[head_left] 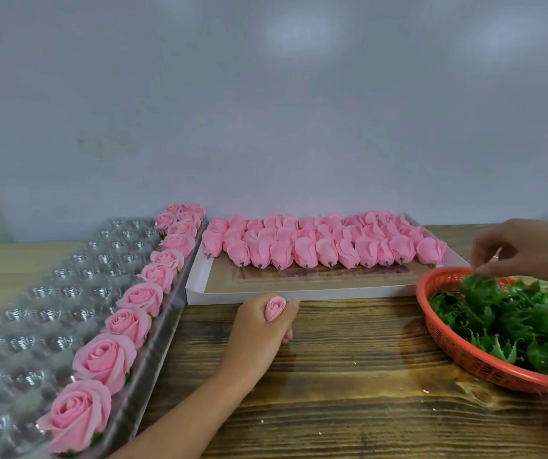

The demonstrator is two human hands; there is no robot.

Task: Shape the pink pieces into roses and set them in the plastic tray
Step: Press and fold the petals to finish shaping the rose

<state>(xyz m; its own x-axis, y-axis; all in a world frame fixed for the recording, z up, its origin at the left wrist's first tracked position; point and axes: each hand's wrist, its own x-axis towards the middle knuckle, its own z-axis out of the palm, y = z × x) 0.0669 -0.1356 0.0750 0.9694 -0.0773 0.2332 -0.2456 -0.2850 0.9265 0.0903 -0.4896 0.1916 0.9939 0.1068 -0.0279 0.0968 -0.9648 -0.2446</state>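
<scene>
A pink bud (275, 309) is clasped in the left hand (259, 332); greenery (511, 313) is pinched by the right hand (527, 250), likely to be fitted underneath.

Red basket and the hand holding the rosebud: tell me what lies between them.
Head view: only bare wooden tabletop separates the left hand, gripping a pink rosebud, from the red basket.

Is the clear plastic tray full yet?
No: the clear plastic compartment tray holds finished pink roses only along one edge; remaining cups sit empty.
</scene>
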